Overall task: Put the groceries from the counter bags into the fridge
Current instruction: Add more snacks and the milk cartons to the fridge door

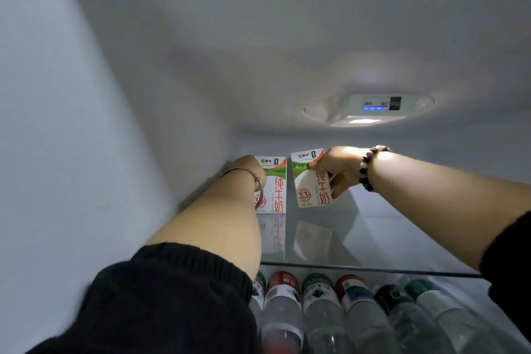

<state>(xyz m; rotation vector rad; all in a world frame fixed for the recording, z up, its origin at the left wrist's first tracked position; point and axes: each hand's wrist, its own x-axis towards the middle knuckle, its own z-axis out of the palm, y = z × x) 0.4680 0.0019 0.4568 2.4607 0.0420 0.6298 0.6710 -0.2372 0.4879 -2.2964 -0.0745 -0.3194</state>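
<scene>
A: Where are the milk cartons found?

B: Both are seen at the back of the fridge's top glass shelf. The left carton is stood upright on the glass, near the side wall. The right carton is held just beside it, tilted. It appears not yet to be set down, since a gap is seen between its base and its reflection.

A: How are they held?

B: The right carton is pinched by the right hand, with the thumb laid on its front face and the fingers curled behind its far edge. The left hand is placed at the left carton's side, but its fingers are hidden, so it cannot be told whether anything is gripped.

A: Why is it done so?

B: It is judged that the standing carton is steadied while the second is lined up against it, so that room is left to the right.

A: What else is noted, and what is in the way?

B: A lit control panel is set in the ceiling, and bottles are laid in a row on the level below. The approach is narrowed only by the left forearm and the first carton, which could be knocked if the tilt is not corrected.
</scene>
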